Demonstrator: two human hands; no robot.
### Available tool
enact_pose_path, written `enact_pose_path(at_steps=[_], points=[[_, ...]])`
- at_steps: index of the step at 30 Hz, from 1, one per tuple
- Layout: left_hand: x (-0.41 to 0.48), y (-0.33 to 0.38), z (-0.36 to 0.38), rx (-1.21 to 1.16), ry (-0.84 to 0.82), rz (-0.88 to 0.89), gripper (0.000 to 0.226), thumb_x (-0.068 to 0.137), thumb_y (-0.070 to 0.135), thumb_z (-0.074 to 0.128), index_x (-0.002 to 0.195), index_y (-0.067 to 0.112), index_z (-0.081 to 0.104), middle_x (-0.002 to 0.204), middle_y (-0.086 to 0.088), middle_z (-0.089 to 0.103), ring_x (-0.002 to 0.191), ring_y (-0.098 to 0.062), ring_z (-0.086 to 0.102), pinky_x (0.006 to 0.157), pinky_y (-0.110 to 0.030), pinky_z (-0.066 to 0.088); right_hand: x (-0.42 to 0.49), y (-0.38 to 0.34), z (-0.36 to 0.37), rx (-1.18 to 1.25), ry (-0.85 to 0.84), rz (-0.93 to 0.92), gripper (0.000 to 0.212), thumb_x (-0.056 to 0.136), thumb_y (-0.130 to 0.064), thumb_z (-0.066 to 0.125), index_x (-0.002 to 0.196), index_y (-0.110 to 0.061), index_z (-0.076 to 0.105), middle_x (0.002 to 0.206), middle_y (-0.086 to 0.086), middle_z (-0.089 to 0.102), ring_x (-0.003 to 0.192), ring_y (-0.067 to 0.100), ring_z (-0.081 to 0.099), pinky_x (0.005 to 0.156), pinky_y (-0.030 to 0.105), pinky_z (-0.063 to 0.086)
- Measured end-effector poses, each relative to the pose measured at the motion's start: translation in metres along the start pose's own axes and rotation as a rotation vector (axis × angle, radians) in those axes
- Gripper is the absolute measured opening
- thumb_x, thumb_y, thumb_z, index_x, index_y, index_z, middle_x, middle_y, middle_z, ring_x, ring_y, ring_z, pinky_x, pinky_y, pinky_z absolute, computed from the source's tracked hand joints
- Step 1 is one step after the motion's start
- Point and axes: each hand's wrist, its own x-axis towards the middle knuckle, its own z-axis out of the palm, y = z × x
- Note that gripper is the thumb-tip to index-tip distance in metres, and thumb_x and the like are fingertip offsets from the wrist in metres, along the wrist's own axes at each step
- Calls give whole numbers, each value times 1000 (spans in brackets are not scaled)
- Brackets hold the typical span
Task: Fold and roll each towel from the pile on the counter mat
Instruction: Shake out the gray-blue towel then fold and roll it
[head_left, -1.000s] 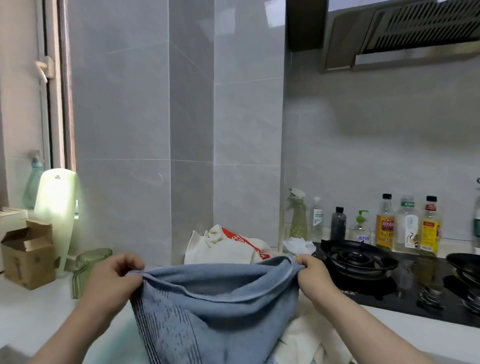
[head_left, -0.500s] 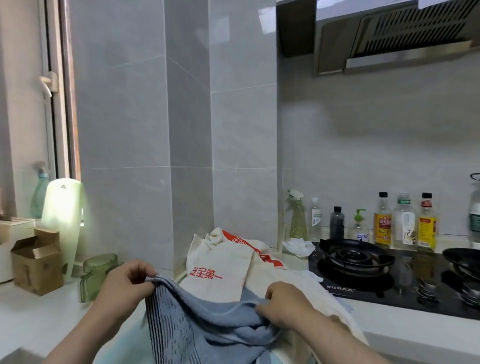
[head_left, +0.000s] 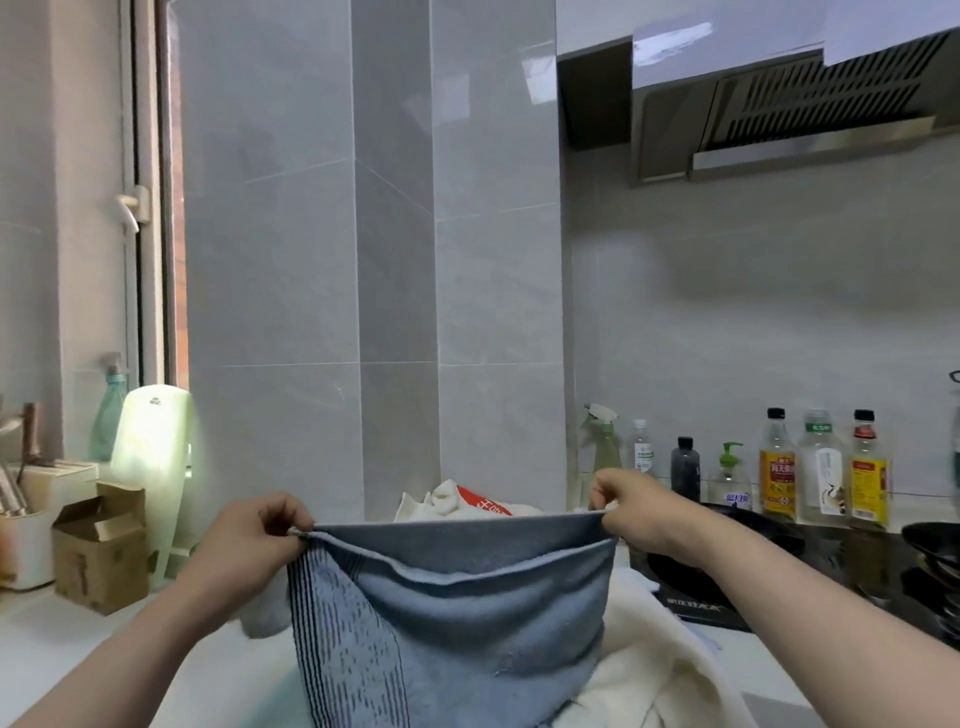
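A blue towel (head_left: 457, 618) with a dark striped band on its left side hangs folded double in front of me, its top edge stretched taut. My left hand (head_left: 254, 540) pinches the left top corner. My right hand (head_left: 631, 501) pinches the right top corner. Behind and below the blue towel lies the pile of white towels (head_left: 654, 660), one with red print (head_left: 483, 506) at the back. The counter mat is hidden under the cloth.
A black gas hob (head_left: 737, 577) with a burner sits to the right, bottles (head_left: 821, 465) lined along the wall behind it. A cardboard box (head_left: 101, 551), a pale green board (head_left: 150, 467) and a knife block stand at the left by the window.
My right hand rose from the pile and moved right with the towel's corner, pulling the top edge taut again. My left hand lifted a little with its corner.
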Motion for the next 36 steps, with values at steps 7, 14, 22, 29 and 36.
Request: enact_pose_path(at_steps=[7,14,22,29,36], points=[[29,57,-35,-21,6,115,27,72,-25,53,70,-1,64,75,-23,66,70,-26,57,71,-37,45,-15,-42,-66,251,-78,-168,54,80,22,38,52,-19,60,82,13,62,55,11,50,42,19,37],[46,112,-55,-21,56,187,32,72,-25,48,66,2,64,65,-13,61,63,-21,51,59,-28,37,-48,-89,-92,-220,-57,-143,28,83,2,48,76,-7,74,62,-2,61,58,12,54,42,14,38],[29,136,-77,15,56,198,29,74,-23,48,71,-1,67,64,-11,61,61,-20,51,57,-26,37,-73,-90,-110,-391,155,-230,37,92,-35,61,62,-18,46,62,-3,45,58,11,41,54,27,32],[14,136,-87,-199,-9,66,28,82,-24,45,80,-4,64,73,-16,58,67,-24,55,58,-30,44,-77,-99,-113,272,269,-209,14,94,-6,57,83,-13,53,81,12,54,72,21,51,63,40,50],[2,123,-91,-506,-76,-148,24,90,-18,45,99,-4,62,92,-20,61,81,-30,60,66,-36,49,-81,-96,-101,598,268,-85,11,93,-7,60,82,-8,60,74,8,61,63,17,57,50,23,50]])
